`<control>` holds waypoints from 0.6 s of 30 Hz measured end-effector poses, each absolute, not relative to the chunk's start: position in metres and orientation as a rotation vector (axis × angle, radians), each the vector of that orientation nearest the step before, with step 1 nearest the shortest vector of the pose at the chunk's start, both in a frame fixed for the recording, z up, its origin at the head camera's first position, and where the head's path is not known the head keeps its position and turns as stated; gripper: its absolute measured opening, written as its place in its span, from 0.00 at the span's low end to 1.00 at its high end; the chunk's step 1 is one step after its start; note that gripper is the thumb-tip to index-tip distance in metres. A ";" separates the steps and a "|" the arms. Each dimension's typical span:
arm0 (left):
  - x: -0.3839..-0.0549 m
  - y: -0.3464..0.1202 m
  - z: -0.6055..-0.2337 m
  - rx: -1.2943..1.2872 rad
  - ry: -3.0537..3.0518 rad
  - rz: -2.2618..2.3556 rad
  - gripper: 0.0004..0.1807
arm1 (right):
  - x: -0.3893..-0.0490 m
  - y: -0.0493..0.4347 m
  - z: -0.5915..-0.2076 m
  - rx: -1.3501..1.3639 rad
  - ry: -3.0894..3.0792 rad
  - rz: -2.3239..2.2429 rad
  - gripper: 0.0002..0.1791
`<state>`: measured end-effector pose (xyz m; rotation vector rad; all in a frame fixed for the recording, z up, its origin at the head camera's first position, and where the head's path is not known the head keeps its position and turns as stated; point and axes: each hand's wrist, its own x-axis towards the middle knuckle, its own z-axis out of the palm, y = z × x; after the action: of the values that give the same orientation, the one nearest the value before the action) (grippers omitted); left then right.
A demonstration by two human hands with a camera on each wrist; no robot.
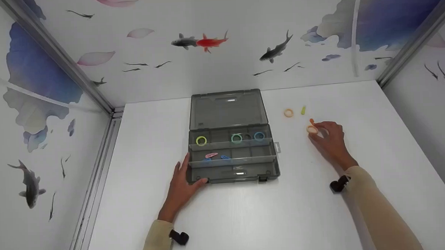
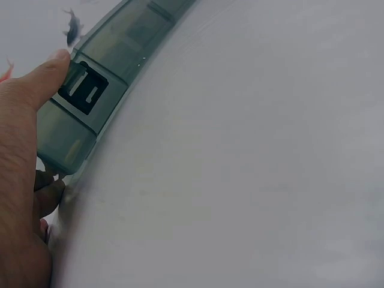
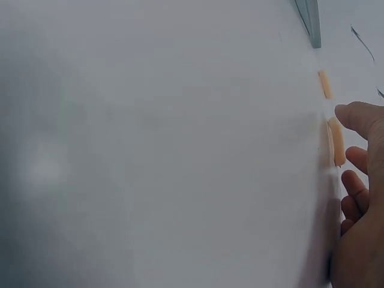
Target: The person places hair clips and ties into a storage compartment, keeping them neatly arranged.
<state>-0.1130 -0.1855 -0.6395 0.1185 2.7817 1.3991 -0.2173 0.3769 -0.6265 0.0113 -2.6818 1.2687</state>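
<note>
A grey see-through compartment box lies with its lid back. My left hand grips its front left corner, thumb on the front edge and fingers along the left side. In the left wrist view, the thumb rests close to a black latch. Right of the box, my right hand holds a pale orange ring-shaped hair tie between thumb and index finger, low over the table. An orange hair clip shows by the index fingertip. In the right wrist view, the hair tie appears edge-on beside the fingers.
Another orange hair tie and a yellow hair clip lie farther back. The box's back row holds a yellow hair tie, a green one and a blue one. A pink hair clip and blue clips lie in its middle row.
</note>
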 end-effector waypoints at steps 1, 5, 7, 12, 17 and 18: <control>-0.113 -0.185 -0.640 0.121 2.782 1.402 0.61 | -0.217 0.377 -0.627 0.010 -2.680 1.263 0.24; -0.113 -0.186 -0.640 0.121 2.779 1.403 0.61 | -0.219 0.375 -0.628 -0.011 -2.688 1.242 0.23; -0.113 -0.186 -0.640 0.119 2.778 1.404 0.61 | -0.220 0.374 -0.629 -0.022 -2.697 1.215 0.23; -0.113 -0.185 -0.638 0.118 2.777 1.402 0.61 | -0.222 0.372 -0.632 -0.051 -2.709 1.158 0.21; -0.112 -0.185 -0.637 0.125 2.784 1.398 0.61 | -0.222 0.372 -0.634 -0.071 -2.702 1.158 0.18; -0.112 -0.185 -0.637 0.127 2.785 1.400 0.61 | -0.222 0.372 -0.635 -0.068 -2.696 1.160 0.17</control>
<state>-0.1122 -0.1846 -0.6370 0.1275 2.7848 1.3998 -0.2215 0.3719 -0.6346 -0.0677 -2.6960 1.1595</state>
